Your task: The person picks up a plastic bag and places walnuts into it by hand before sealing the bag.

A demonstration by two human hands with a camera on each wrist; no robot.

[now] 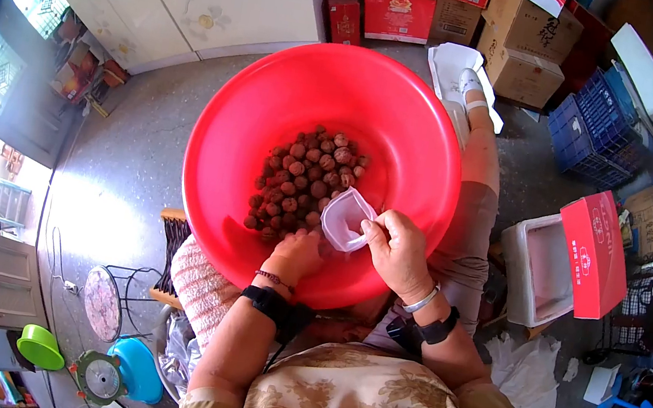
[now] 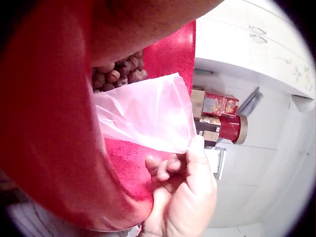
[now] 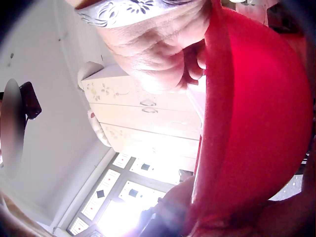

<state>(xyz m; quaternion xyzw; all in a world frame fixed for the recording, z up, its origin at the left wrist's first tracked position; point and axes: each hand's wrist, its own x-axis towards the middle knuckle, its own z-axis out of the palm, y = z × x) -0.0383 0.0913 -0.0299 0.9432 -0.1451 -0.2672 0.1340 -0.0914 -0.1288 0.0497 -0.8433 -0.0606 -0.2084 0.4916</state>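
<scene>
A large red basin sits across the person's lap with a heap of brown walnuts in it. My right hand, with a silver bracelet at its wrist, pinches the rim of a thin whitish plastic bag between thumb and forefinger. The bag's mouth gapes upward beside the walnuts. In the left wrist view the bag is stretched from the pinching right hand. My left hand reaches down to the near edge of the heap, close to the bag. Its fingertips are hidden, and I cannot tell whether they grip anything.
Stacked cartons stand beyond the basin, with blue crates to their right. A white foam box with a red carton against it is at the right. A round stool and a green bowl are at the left.
</scene>
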